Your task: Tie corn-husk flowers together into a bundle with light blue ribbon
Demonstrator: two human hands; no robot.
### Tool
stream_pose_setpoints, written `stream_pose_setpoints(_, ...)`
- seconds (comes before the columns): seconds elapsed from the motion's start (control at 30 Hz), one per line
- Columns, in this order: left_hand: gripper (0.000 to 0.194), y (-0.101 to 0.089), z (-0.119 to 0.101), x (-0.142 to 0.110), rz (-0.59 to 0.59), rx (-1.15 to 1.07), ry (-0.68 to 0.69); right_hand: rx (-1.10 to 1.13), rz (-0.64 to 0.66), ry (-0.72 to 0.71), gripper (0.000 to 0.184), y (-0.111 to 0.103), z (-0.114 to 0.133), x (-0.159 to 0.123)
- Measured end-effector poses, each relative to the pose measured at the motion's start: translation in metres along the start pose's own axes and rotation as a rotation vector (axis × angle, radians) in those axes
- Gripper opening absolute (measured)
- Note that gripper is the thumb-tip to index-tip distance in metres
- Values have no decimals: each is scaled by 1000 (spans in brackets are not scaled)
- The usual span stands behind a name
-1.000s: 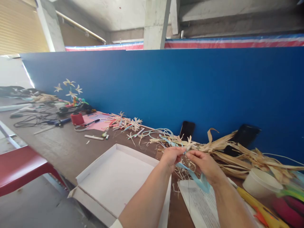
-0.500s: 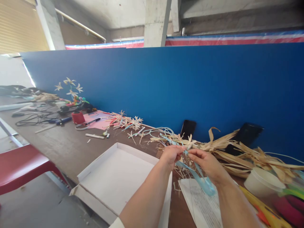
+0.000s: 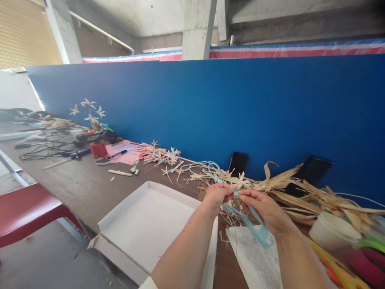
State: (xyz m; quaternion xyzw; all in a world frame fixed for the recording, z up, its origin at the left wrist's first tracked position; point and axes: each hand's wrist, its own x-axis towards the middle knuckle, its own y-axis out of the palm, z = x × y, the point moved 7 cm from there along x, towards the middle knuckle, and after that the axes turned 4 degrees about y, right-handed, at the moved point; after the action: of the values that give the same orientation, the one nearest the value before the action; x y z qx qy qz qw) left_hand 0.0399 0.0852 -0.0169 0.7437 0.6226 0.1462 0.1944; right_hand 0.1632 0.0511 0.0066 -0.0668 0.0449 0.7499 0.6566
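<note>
My left hand [image 3: 219, 197] is closed in a pinch at the base of a pale dried-husk flower [image 3: 241, 180], its petals showing just above the fingertips. A light blue ribbon [image 3: 261, 235] runs up to the same spot, and my right hand [image 3: 263, 206] pinches it beside the flower's base. The ribbon's slack hangs in a loop below both hands, over a printed paper [image 3: 255, 257]. A thin stem or wire drops from between the hands. The fingers partly hide how ribbon and flower meet.
A shallow white box [image 3: 147, 224] lies left of my forearms. Dried husks [image 3: 288, 188], a dark phone [image 3: 238, 163] and a white cup [image 3: 333, 230] are behind and right. More husk flowers [image 3: 168, 156] lie farther left. A blue partition [image 3: 195, 108] stands along the back.
My right hand has shifted slightly and turned at the ribbon, drawing its strip a little closer to the fingers. My left hand stays almost in place.
</note>
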Motion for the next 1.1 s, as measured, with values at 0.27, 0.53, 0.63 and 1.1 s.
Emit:
stream_pose_setpoints(0.27, 31, -1, -2, -1, -31, 49, 15, 57, 2, -42, 32, 3, 4, 1)
stream_pose_setpoints(0.53, 24, -2, -8, -3, -76, 87, 44, -120, -67, -30, 32, 7, 5, -4)
stream_pose_setpoints(0.63, 22, -2, -10, -6, -92, 99, 48, -171, 13, 31, 33, 12, 2, -6)
stream_pose_setpoints(1.1, 23, -12, -11, 3, -134, 91, 119, -62, 129, 125, 15, 10, -6, -6)
